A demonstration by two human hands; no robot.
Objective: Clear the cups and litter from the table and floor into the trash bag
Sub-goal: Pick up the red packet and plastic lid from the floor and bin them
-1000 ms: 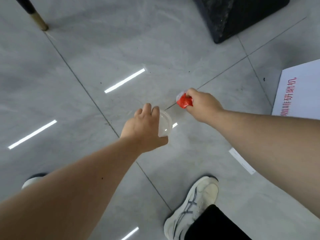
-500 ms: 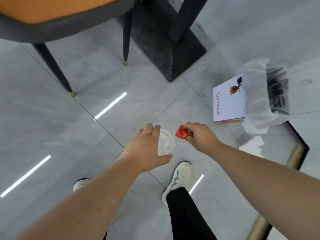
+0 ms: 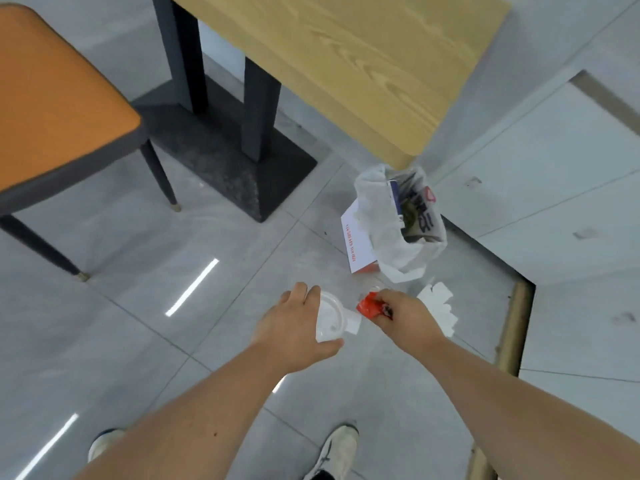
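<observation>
My left hand (image 3: 294, 327) grips a clear plastic cup lid (image 3: 330, 317), held on edge with a small white scrap beside it. My right hand (image 3: 403, 311) pinches a crumpled red wrapper (image 3: 370, 306), close to the lid. Both hands hover above the grey floor. Further ahead and to the right, a white trash bag (image 3: 391, 244) stands open on the floor with litter inside. A white box with red print (image 3: 355, 244) leans against the bag. White paper litter (image 3: 440, 304) lies on the floor just right of my right hand.
A wooden table (image 3: 363, 64) on a dark pedestal base (image 3: 228, 157) stands ahead, its corner above the bag. An orange chair (image 3: 52, 98) with dark legs is at the left. A brass floor strip (image 3: 516, 327) and white wall panel run along the right. My shoes (image 3: 337, 448) are below.
The view has risen and tilted forward, bringing the table top, chair and whole trash bag into sight. Both hands keep their hold on the lid and wrapper, now nearer the bag.
</observation>
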